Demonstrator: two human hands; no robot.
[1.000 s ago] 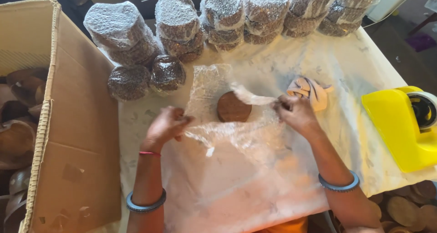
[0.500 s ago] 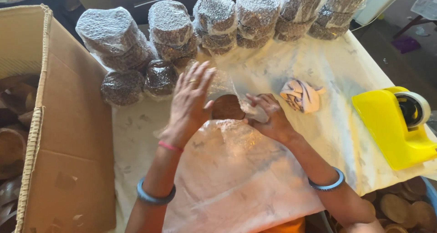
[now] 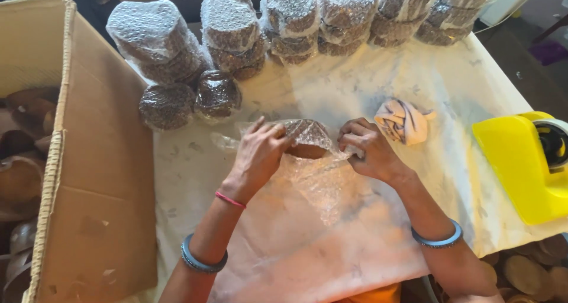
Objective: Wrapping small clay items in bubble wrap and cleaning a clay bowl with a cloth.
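Since half a second ago, left hand [image 3: 260, 152] is dropping onto the light, slippery bubble-wrap sheet [image 3: 316, 181], both hands gripping it, right hand [image 3: 367, 149] pinching its edge, around the stiff brown disc [image 3: 305, 140].

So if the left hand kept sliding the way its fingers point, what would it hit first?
The left hand points up and slightly right, over the half-wrapped disc. Past that the cloth looks bare until the row of wrapped stacks, probably the first thing met, though depth is unclear.

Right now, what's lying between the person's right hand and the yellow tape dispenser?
In the head view, a crumpled striped cloth lies on the white table cover, just beyond the right hand; from there to the yellow tape dispenser the cover is bare.
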